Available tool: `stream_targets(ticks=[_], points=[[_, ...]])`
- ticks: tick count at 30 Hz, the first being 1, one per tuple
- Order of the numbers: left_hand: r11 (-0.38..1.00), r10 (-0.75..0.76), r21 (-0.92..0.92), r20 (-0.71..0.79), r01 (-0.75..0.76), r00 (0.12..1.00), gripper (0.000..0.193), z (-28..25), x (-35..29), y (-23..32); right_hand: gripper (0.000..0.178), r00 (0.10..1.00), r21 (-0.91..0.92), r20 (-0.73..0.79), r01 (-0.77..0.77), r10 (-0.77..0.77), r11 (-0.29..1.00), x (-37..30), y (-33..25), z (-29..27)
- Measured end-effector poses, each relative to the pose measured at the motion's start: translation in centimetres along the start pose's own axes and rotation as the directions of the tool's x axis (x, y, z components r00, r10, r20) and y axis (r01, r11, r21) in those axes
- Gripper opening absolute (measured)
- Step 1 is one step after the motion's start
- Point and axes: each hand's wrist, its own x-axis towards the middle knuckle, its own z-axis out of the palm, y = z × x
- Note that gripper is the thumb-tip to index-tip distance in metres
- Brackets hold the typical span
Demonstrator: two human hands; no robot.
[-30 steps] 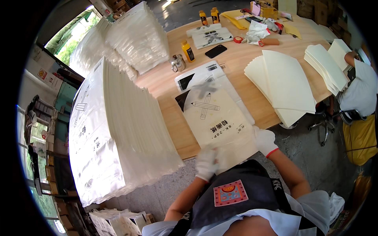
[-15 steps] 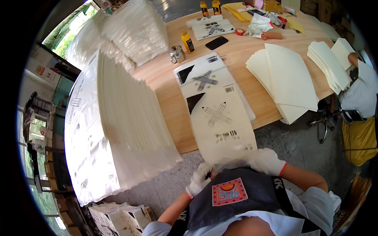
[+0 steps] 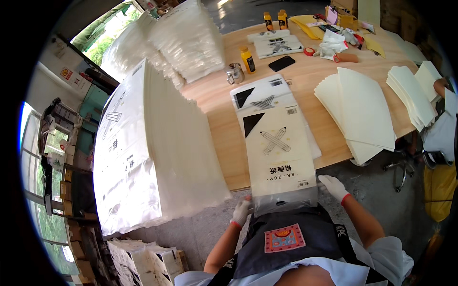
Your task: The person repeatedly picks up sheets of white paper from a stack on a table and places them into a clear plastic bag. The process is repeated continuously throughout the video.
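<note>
A packet of cream paper in a clear printed bag (image 3: 280, 169), with crossed pencils and a black corner, lies partly over the near table edge. Its transparent flap (image 3: 281, 204) reaches my dark apron. At the flap's left edge is my left hand (image 3: 242, 210), in a white glove; its fingers are partly hidden, so its grip is unclear. Beside the packet's lower right edge my gloved right hand (image 3: 334, 188) is open, fingers stretched toward it. Under the packet's far end lie more printed bags (image 3: 265, 93).
A tall stack of filled bags (image 3: 179, 157) stands at left, with clear-wrapped piles (image 3: 188, 40) behind. Fanned cream paper (image 3: 362, 109) lies right. A phone (image 3: 281, 63), metal cup (image 3: 234, 74) and yellow bottle (image 3: 247, 60) stand farther back. Another person's sleeve (image 3: 441, 128) shows at far right.
The packet now lies flatter, with its print sharp and its clear flap showing. My right hand has moved right, off the lower end, and opened. The whole view has shifted slightly.
</note>
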Motion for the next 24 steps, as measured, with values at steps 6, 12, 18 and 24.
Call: stream_targets(ticks=[6,12,18,24], points=[[0.482,0.649,0.365,0.462,-0.797,0.604,0.015,8.4,-13.8,17.4,0.037,0.970,0.843,0.216,-0.127,-0.113,0.523,1.8,-2.0,5.8],[-0.147,0.856,0.615,0.471,-0.775,0.211,0.014,3.6,-29.5,25.8,0.045,0.813,0.903,0.299,-0.072,-0.499,0.424,2.3,-17.7,6.0],[0.173,0.704,0.434,-0.683,-0.884,-0.197,0.039,-7.4,-33.3,33.0,0.030,0.456,0.547,0.236,0.668,-0.858,0.505,-0.4,-40.9,3.4],[0.421,0.883,0.639,-0.452,-0.644,0.128,0.024,-23.8,-27.6,30.2,0.038,0.401,-0.013,0.196,0.914,-0.895,0.407,-2.3,-46.9,7.7]])
